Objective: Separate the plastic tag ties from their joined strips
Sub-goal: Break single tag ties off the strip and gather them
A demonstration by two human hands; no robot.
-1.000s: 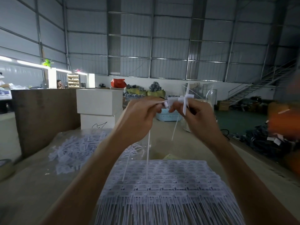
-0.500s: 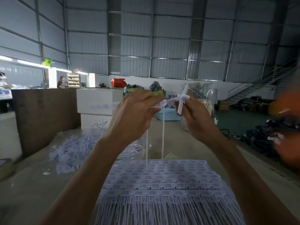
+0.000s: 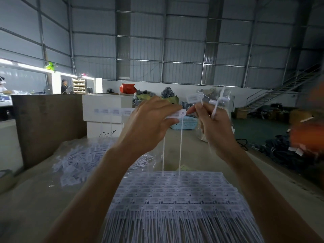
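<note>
Above the table (image 3: 31, 199), both hands are raised in front of the camera, each closed on white plastic ties. Left hand (image 3: 149, 127) has its fingers curled, thumb and forefinger pinching the flat head of a strip (image 3: 176, 115); two thin tails hang straight down from it to just above the stack below. Right hand (image 3: 213, 127) is also curled, fingertips (image 3: 199, 108) pinching a tie (image 3: 194, 97) whose printed tag stands up over the knuckles. A crossed piece (image 3: 217, 102) sticks up from the same fist; I cannot tell which fingers hold it. The heads in the two hands are apart, with a small gap between the strip's end and the right fingertips.

On the table, under the forearms, lies a wide stack (image 3: 175, 195) of joined ties, tag heads in rows and tails fanning toward the camera. To the left, on clear plastic, is a loose pile (image 3: 78, 162) of single ties. Behind that stand a brown box (image 3: 47, 127) and two white boxes (image 3: 105, 107). A blue basket (image 3: 185, 123) sits on the floor beyond the hands, partly hidden by them.
</note>
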